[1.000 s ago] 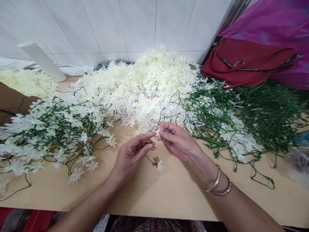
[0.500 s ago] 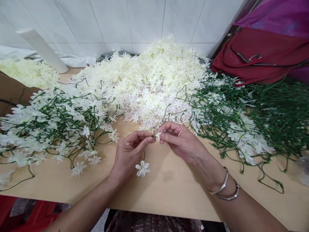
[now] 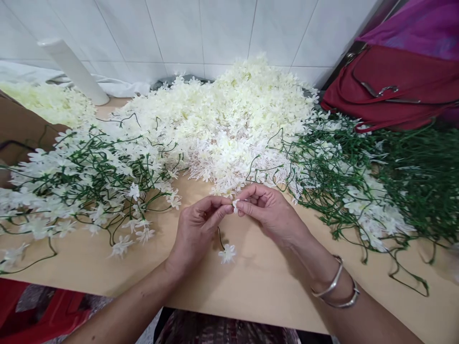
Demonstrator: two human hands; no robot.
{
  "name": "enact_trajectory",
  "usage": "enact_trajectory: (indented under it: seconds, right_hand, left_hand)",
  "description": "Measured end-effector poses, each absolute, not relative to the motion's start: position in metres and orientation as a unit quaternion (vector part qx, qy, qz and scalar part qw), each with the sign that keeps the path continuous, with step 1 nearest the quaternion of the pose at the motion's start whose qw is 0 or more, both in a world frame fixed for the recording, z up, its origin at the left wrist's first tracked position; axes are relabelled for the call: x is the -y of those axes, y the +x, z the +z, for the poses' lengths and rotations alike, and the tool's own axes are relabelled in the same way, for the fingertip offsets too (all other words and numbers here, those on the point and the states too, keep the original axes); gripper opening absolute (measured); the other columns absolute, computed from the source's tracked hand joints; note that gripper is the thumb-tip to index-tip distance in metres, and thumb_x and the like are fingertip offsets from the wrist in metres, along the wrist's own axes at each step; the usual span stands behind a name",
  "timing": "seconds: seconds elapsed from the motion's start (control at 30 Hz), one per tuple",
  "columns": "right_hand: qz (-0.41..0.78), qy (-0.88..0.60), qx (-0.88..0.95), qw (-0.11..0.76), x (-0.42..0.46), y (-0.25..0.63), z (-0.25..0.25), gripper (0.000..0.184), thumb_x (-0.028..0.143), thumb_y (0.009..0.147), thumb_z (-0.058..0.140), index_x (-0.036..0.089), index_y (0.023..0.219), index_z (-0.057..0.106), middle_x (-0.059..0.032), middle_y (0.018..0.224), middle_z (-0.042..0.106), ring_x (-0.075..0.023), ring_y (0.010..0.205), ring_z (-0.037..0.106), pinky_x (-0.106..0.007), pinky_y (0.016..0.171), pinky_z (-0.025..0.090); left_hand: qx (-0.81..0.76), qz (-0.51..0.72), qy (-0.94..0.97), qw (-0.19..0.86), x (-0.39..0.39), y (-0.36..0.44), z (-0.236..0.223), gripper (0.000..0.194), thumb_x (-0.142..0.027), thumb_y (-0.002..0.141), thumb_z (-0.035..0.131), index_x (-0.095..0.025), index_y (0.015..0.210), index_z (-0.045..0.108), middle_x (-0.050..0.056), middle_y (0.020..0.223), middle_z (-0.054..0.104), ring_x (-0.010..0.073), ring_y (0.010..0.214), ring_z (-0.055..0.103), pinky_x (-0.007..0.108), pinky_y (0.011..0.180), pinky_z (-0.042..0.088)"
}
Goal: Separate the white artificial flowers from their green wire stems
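Over the middle of the table [image 3: 272, 286], my two hands meet fingertip to fingertip. My left hand [image 3: 201, 229] pinches a thin green artificial stem [image 3: 219, 236]; one end hangs below the fingers and carries a white artificial flower [image 3: 227, 253]. Between thumb and forefinger, my right hand [image 3: 267, 208] grips a small white flower [image 3: 235, 205] at the stem's other end, touching the left fingertips. How the flower sits on the stem is hidden by the fingers. Just beyond the hands lies a large heap of loose white flowers [image 3: 229, 114].
White flowers on green stems [image 3: 107, 167] are piled at left. At right lie bare green stems [image 3: 423, 177] with more flowers. A red handbag [image 3: 394, 86] stands at the back right, a white cylinder [image 3: 75, 71] leans at the back left. A red stool [image 3: 46, 315] is below the table.
The hanging flower has swung right and turned. The small white flower sits closer against my left fingertips. The whole view has shifted slightly.
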State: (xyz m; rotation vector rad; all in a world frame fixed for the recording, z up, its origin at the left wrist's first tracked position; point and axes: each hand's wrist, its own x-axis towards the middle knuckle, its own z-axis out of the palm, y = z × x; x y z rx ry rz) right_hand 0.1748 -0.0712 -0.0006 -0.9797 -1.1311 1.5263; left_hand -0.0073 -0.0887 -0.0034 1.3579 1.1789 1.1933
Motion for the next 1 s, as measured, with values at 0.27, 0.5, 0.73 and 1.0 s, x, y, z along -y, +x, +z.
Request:
enact_trajectory:
  seconds: [0.27,0.5,0.73,1.0]
  right_hand:
    - [0.575,-0.438,0.499,0.479,0.0736,0.1689,-0.003,0.02,0.033,0.077,0.088,0.021,0.084,0.074,-0.0003,0.076,0.072,-0.0147,0.072,0.066,-0.03,0.071,0.055]
    - [0.598,-0.428,0.469,0.49,0.0703,0.1731,-0.0023,0.026,0.038,0.073,0.092,0.021,0.082,0.074,0.0005,0.072,0.071,-0.0139,0.068,0.064,-0.03,0.07,0.054]
    - [0.63,-0.413,0.437,0.491,0.0682,0.1765,-0.0014,0.028,0.036,0.069,0.095,0.021,0.08,0.073,0.001,0.075,0.071,-0.0131,0.067,0.063,-0.03,0.071,0.052]
    - [0.625,-0.422,0.439,0.489,0.0691,0.1752,-0.001,0.026,0.035,0.07,0.094,0.022,0.081,0.074,0.0017,0.071,0.07,-0.0137,0.067,0.064,-0.03,0.07,0.052]
  left_hand:
    - [-0.487,0.473,0.554,0.483,0.0875,-0.0071,-0.0112,0.012,-0.032,0.091,0.075,-0.02,0.093,0.079,0.002,0.086,0.082,0.0166,0.081,0.077,0.024,0.076,0.061]
    - [-0.464,0.484,0.519,0.529,0.0887,-0.0044,-0.0128,0.027,-0.033,0.089,0.079,-0.019,0.111,0.073,0.006,0.103,0.083,0.0195,0.098,0.079,0.03,0.092,0.063]
    - [-0.462,0.499,0.512,0.525,0.0878,-0.0057,-0.0104,0.019,-0.035,0.088,0.081,-0.019,0.096,0.076,0.008,0.108,0.082,0.0204,0.101,0.079,0.031,0.095,0.063]
    - [-0.469,0.489,0.52,0.52,0.0884,-0.0072,-0.0035,0.014,-0.032,0.088,0.08,-0.019,0.092,0.077,0.002,0.081,0.079,0.015,0.076,0.075,0.023,0.072,0.061]
